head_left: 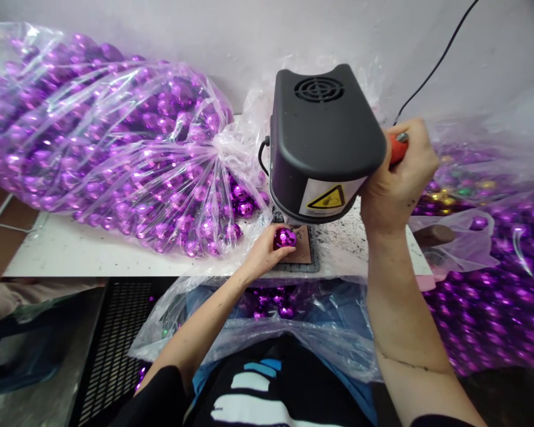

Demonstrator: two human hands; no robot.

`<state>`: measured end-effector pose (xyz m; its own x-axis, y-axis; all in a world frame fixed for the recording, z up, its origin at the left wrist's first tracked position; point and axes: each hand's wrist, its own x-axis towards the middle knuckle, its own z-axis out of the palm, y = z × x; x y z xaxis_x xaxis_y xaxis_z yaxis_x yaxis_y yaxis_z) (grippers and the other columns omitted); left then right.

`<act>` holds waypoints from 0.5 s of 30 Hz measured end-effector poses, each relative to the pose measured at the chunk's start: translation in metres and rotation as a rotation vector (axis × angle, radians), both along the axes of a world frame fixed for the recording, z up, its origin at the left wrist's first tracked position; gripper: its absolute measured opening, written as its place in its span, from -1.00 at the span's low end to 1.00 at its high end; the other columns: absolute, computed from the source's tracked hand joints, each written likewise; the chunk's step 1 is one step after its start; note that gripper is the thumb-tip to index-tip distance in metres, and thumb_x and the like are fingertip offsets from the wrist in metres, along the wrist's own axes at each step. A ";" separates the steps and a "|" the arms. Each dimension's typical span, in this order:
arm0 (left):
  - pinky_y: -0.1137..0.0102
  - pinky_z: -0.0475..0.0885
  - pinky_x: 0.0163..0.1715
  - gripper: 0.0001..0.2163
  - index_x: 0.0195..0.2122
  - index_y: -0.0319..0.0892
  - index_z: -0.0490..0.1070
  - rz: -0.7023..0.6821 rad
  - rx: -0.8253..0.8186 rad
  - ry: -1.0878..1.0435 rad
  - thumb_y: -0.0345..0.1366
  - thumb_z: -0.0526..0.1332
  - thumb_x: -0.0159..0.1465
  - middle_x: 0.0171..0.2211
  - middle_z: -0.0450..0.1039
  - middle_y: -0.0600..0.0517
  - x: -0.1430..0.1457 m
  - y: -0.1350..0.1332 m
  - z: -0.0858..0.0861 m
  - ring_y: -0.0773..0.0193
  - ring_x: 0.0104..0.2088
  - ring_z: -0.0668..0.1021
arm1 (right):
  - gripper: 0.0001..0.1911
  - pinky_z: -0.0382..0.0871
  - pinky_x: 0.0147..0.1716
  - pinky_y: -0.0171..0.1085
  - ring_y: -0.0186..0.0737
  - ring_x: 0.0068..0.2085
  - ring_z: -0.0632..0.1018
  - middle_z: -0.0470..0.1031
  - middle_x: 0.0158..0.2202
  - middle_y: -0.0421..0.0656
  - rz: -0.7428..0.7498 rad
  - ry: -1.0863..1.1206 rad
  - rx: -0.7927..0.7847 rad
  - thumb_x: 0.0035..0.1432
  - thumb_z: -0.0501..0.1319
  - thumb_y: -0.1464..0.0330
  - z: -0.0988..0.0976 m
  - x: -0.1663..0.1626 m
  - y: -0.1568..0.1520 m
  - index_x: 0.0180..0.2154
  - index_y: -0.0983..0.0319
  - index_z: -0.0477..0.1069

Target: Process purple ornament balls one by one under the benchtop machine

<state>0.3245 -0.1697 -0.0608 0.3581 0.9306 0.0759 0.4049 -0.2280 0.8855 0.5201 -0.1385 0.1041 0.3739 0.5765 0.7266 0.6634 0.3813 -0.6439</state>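
Note:
A shiny purple bauble [286,238] is held in the fingers of my left hand [267,246], over a brown pad [303,246] at the foot of a black press machine [327,133]. The machine has a round vent on top and a yellow warning label [327,199] on its front. My right hand [404,172] is wrapped round the machine's red lever handle [397,148] on the right side. Where the machine meets the bauble is partly hidden under its body.
A clear bag full of purple baubles [115,148] fills the table's left side. More bagged baubles [493,302] lie at right. Dark flecks dot the white table [342,243]. Loose baubles [267,299] rest in plastic on my lap. A black cable [436,62] runs up the wall.

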 end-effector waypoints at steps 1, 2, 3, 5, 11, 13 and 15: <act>0.21 0.44 0.01 -0.58 0.06 -0.15 0.38 0.006 0.035 0.051 -0.25 0.41 0.20 -0.03 0.49 -0.06 0.002 0.001 0.002 0.10 -0.03 0.54 | -0.48 0.12 -0.41 -0.37 -0.47 -0.45 0.16 0.11 -0.52 -0.33 0.000 0.000 -0.002 0.29 0.07 -0.09 0.000 0.000 0.000 -0.40 0.23 0.22; 0.21 0.43 0.00 -0.60 0.04 -0.16 0.38 0.011 0.066 0.102 -0.24 0.40 0.21 -0.04 0.49 -0.06 0.005 0.001 0.004 0.09 -0.03 0.53 | -0.48 0.12 -0.41 -0.37 -0.47 -0.44 0.16 0.10 -0.52 -0.33 0.000 0.002 -0.003 0.29 0.07 -0.09 0.000 0.000 0.000 -0.40 0.23 0.22; 0.21 0.43 -0.01 -0.63 0.02 -0.16 0.39 0.012 0.093 0.152 -0.23 0.39 0.22 -0.05 0.48 -0.07 0.007 0.002 0.006 0.08 -0.03 0.53 | -0.48 0.12 -0.41 -0.38 -0.47 -0.44 0.16 0.10 -0.52 -0.33 0.001 0.004 -0.006 0.29 0.07 -0.09 0.000 0.000 0.000 -0.39 0.23 0.22; 0.19 0.41 -0.03 -0.68 -0.02 -0.16 0.41 0.026 0.140 0.242 -0.19 0.36 0.25 -0.09 0.48 -0.08 0.012 0.004 0.007 0.05 -0.04 0.52 | -0.48 0.10 -0.41 -0.39 -0.47 -0.44 0.15 0.08 -0.52 -0.33 0.005 0.013 -0.006 0.28 0.08 -0.10 0.000 0.000 0.000 -0.40 0.23 0.22; 0.14 0.34 0.04 -0.70 -0.07 -0.17 0.41 0.132 0.250 0.245 -0.19 0.37 0.25 -0.08 0.48 -0.09 0.020 0.001 -0.008 0.02 -0.01 0.48 | -0.52 0.14 -0.41 -0.37 -0.48 -0.46 0.18 0.15 -0.54 -0.34 0.011 0.004 -0.019 0.30 0.08 -0.04 0.002 0.001 -0.002 -0.40 0.23 0.24; 0.14 0.31 0.06 -0.72 -0.07 -0.17 0.40 0.143 0.256 0.220 -0.20 0.36 0.26 -0.06 0.49 -0.08 0.019 -0.001 -0.012 0.05 -0.01 0.48 | -0.54 0.15 -0.41 -0.36 -0.47 -0.46 0.20 0.18 -0.54 -0.33 0.010 0.005 -0.006 0.30 0.10 -0.01 0.002 0.001 -0.002 -0.40 0.23 0.25; 0.14 0.29 0.09 -0.72 -0.07 -0.17 0.39 0.141 0.260 0.206 -0.20 0.35 0.27 -0.05 0.49 -0.08 0.018 -0.002 -0.014 0.06 0.00 0.47 | -0.55 0.16 -0.42 -0.36 -0.47 -0.47 0.21 0.19 -0.54 -0.33 0.007 0.002 0.004 0.30 0.11 -0.01 0.002 0.000 -0.002 -0.41 0.23 0.26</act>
